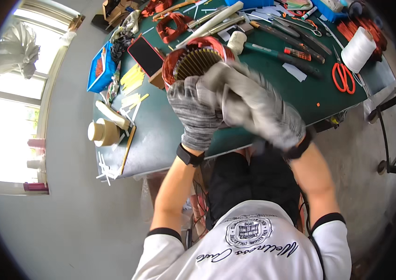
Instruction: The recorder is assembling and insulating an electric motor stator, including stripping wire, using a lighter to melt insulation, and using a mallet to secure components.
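A motor stator (pixel 196 63) with red-brown copper windings and a slotted core stands near the middle of the table. My left hand (pixel 193 111), in a grey knitted glove, has its fingers curled over the near rim of the stator. Crossing in from the right, my right hand (pixel 258 105), gloved alike, is smeared by motion above the stator's near right side. Its fingers are blurred, so I cannot make out what it holds. Both hands hide the near part of the stator.
Behind the stator lie a phone (pixel 145 55), a green-handled tool (pixel 272 55) and a small thread spool (pixel 237 42). Right are orange-handled scissors (pixel 343 78) and a large white thread cone (pixel 359 50). Left are tape rolls (pixel 103 132), yellow strips (pixel 132 79) and a blue bin (pixel 101 70).
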Motion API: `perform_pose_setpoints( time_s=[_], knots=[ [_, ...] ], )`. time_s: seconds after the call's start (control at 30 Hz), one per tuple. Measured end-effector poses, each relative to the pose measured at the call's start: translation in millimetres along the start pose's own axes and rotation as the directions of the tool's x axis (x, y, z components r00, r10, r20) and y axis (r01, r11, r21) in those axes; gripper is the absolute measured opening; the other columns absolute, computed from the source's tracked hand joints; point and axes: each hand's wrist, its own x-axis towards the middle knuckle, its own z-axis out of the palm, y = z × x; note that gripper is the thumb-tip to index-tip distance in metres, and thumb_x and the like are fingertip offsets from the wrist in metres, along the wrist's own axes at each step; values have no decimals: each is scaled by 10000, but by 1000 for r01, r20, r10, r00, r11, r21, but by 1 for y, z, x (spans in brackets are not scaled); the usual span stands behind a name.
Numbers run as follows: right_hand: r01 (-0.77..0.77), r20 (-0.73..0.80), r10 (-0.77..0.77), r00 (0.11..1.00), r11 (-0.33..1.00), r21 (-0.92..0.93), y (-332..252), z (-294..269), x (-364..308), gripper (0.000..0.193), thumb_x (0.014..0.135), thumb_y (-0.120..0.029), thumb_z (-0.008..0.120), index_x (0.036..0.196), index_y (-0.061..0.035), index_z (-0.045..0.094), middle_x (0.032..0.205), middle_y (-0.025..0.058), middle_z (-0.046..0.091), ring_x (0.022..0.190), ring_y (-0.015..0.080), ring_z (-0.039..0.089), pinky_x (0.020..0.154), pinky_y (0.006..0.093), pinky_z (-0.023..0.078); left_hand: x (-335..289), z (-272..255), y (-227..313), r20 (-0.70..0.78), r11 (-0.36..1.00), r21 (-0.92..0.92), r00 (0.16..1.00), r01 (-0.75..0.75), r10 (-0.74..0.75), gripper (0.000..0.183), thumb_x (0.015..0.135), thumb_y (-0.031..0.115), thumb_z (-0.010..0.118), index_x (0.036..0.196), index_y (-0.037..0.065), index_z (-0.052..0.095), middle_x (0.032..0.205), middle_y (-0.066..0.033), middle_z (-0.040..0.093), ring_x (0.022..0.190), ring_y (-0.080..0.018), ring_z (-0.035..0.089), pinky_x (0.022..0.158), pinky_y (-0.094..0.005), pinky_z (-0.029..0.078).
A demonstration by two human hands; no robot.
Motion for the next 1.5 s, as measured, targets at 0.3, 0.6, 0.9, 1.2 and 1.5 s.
perform_pose_setpoints(
  time_s=[0.3,0.6,0.9,1.2,1.5],
  knots=[
    [-500,-121,568,814,791,353,-21,31,25,241,964,-255,439,805,-85,507,557,-103,281,405,-7,224,345,149,174,1,-12,-24,-29,999,-5,999,-38,38,214,702,163,584,890,92,510,796,-112,493,732,-318,491,675,-440,363],
    [-590,204,554,807,770,243,-45,-60,67,276,939,-289,500,965,-23,567,803,43,591,478,48,413,452,176,374,19,-35,-26,214,953,-297,977,57,8,237,705,162,723,888,44,629,778,-99,549,761,-287,504,734,-394,397],
    [73,-11,-303,953,264,-962,-9,-4,0,357,831,-17,550,1174,-102,595,1019,107,627,913,241,604,783,338,484,48,-54,-35,503,954,-290,860,75,86,322,737,253,719,962,38,636,817,-128,632,781,-308,608,743,-393,463],
    [148,-36,-507,861,317,-937,37,8,22,558,759,9,502,1299,-82,396,1005,156,498,955,320,491,767,442,429,50,-48,-35,547,987,-145,825,-77,144,426,742,389,697,1020,69,650,1041,-177,628,1034,-331,563,924,-460,404],
    [546,546,54,836,10,-838,-42,0,9,386,753,-99,634,1110,12,536,1083,209,547,939,337,567,774,391,501,21,-50,-32,94,961,273,995,-53,28,993,670,433,751,1432,69,229,1472,-81,297,1383,-389,148,1093,-560,6]
  ],
)
